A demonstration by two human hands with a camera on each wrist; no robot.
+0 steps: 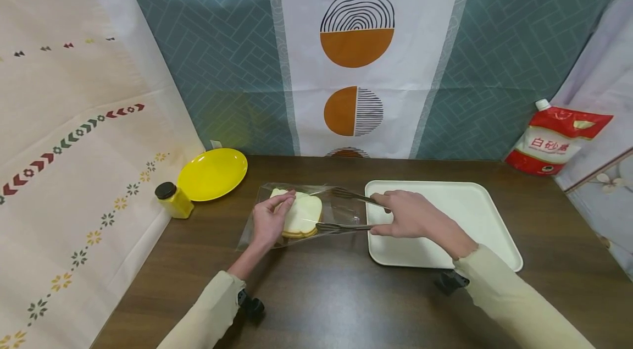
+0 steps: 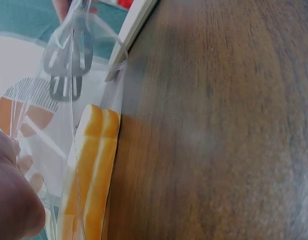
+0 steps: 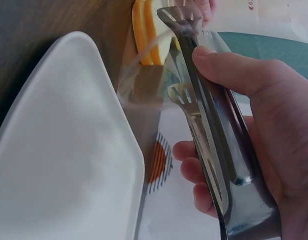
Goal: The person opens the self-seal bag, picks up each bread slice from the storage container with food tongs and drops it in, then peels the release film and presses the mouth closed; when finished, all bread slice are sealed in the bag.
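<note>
Two slices of bread [image 1: 304, 214] lie stacked inside a clear plastic bag [image 1: 346, 211] on the table; their crusts [image 2: 96, 165] face the left wrist camera. My left hand [image 1: 268, 222] pinches the bag's upper film between thumb and fingers, above the bread. In my right hand [image 1: 414, 214] are metal tongs [image 3: 213, 110], held with the thumb on one arm and the fingers along the other. The tongs' arms stand spread apart, and their slotted tips [image 2: 69, 60] reach the bag's right end near the bread. Clear film blurs whether both tips are inside.
A white tray [image 1: 475, 222] lies right of the bag, under my right hand. Back left are a yellow plate [image 1: 212, 174] and a yellow jar [image 1: 177, 205] with a black lid. A red and white pouch [image 1: 551, 143] leans at the back right corner.
</note>
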